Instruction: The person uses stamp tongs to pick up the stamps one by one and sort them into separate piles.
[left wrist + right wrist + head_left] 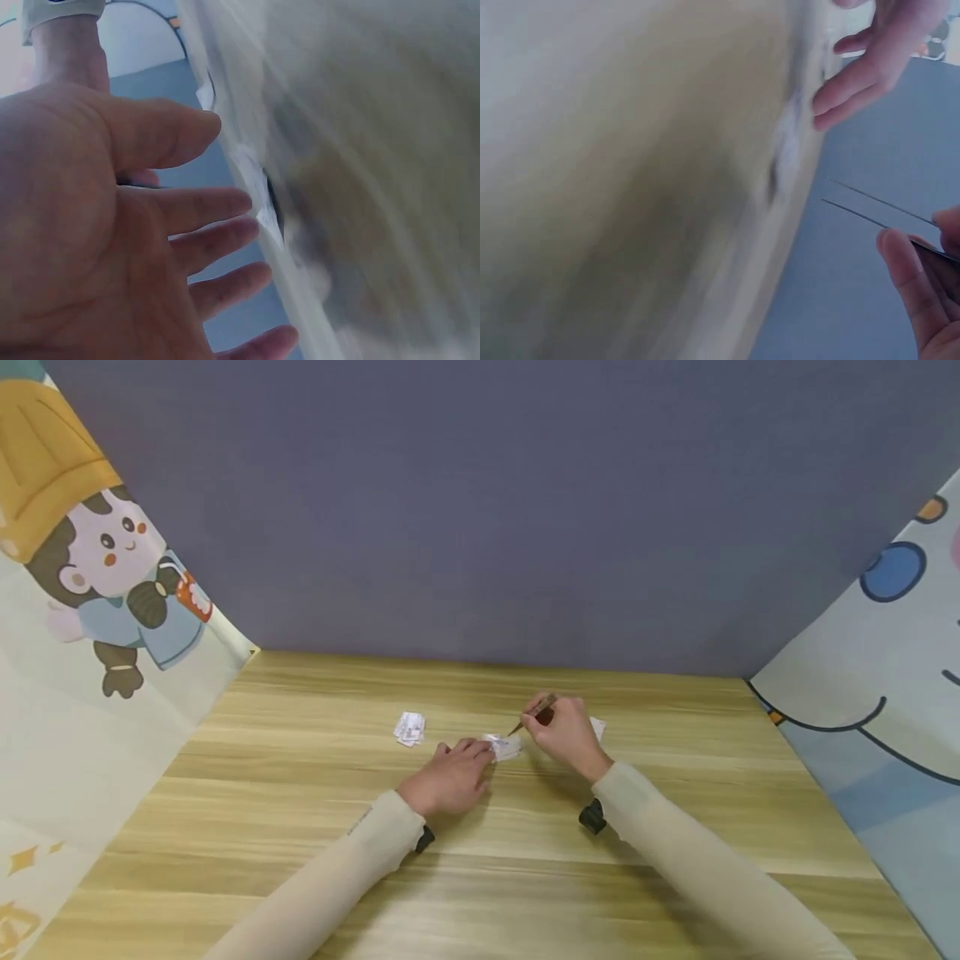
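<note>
My right hand [567, 737] holds a pair of dark, fine-pointed tweezers [542, 704] between thumb and fingers. In the right wrist view the two thin tips of the tweezers [859, 215] stand apart with nothing between them. Their points are close over a small whitish, shiny, clear-looking packet [506, 747] on the table. My left hand [452, 778] lies at the left end of this packet, fingertips right at its edge. From the left wrist, the fingers of the left hand [150, 225] look loosely spread and extended, palm facing the camera.
A small stack of white printed slips [409, 728] lies left of the left hand. Another white piece [597, 728] shows partly behind the right hand. The wood-grain table [480, 893] meets a dark grey-blue panel [480, 527] at the back, with cartoon-printed sheets at both sides.
</note>
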Available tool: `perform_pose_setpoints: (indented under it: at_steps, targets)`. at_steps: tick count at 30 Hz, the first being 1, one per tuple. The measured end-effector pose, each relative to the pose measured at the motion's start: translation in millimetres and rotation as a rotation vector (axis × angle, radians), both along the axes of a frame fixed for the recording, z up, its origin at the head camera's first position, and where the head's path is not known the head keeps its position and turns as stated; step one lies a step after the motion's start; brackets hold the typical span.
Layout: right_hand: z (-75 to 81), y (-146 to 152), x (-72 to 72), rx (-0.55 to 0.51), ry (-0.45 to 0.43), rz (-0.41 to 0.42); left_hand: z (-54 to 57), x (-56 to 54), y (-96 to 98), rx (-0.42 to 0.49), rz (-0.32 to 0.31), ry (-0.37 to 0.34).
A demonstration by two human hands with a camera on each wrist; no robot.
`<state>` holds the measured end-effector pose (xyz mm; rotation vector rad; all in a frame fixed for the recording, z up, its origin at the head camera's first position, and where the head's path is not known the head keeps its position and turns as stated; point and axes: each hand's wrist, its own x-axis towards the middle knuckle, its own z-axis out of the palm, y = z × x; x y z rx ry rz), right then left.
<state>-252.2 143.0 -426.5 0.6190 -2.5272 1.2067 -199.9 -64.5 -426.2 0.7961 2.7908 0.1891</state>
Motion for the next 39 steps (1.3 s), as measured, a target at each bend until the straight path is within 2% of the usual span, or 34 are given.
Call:
perform_pose_setpoints:
  at_steps: [5, 10, 26, 31, 34, 39]
  targets:
    - [-11.9, 12.8, 2.8, 0.007, -0.036, -0.023, -3.3, 2.0, 6.5, -0.026, 0.019, 0.001]
    - [-18.6, 14.6, 3.4, 0.004, -0.047, -0.007, -5.0, 3.7, 8.9, -0.041, 0.020, -0.019]
    - [-16.5, 7.2, 5.7, 0.012, 0.073, 0.047, -10.0, 4.9, 14.8, -0.076, 0.018, 0.022]
    - [-10.3, 12.2, 7.8, 0.010, 0.119, 0.044, -11.4, 5.5, 16.1, -0.081, 0.015, 0.034]
    - [-2.0, 19.2, 9.6, 0.007, 0.152, 0.036, -12.2, 5.9, 15.7, -0.071, 0.014, 0.034]
    - [14.0, 37.7, 10.4, -0.016, 0.161, 0.031, -9.5, 6.3, 14.2, -0.031, 0.015, 0.040]
